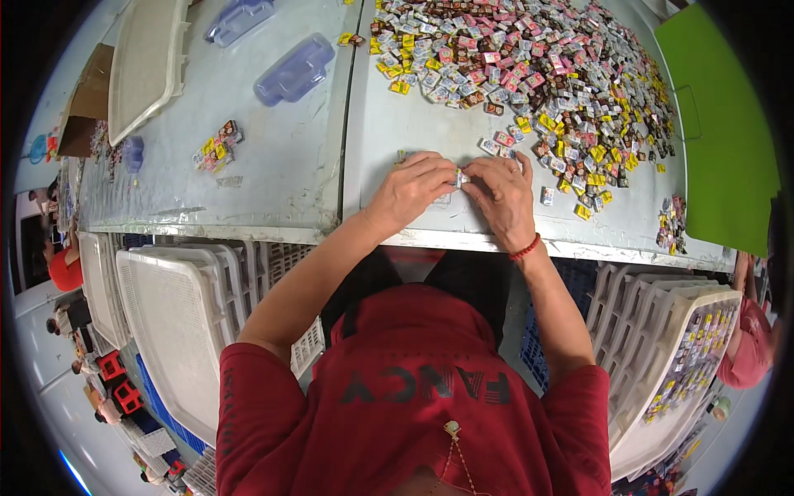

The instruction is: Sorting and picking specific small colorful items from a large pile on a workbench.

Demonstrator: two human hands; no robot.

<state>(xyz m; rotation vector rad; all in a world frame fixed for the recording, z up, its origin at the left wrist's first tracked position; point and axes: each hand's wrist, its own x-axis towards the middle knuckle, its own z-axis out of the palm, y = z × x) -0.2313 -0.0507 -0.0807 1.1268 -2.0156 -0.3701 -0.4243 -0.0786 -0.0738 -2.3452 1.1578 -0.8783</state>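
Near the front edge of the table, both my hands meet at a small white box-shaped piece. The fingertips of my left hand pinch it from the left. From the right, my right hand has thumb and fingers closed at the same piece. Beneath my left hand a clear, see-through thing shows in part; its kind is hidden. Beyond my hands lies a large heap of small box-shaped pieces in pink, brown, white and yellow. A few loose pieces lie just past my right hand.
At the left are blue translucent plastic trays, a small cluster of pieces and a white crate. A green panel borders the right. White plastic trays stand below the table. Other people are at both sides.
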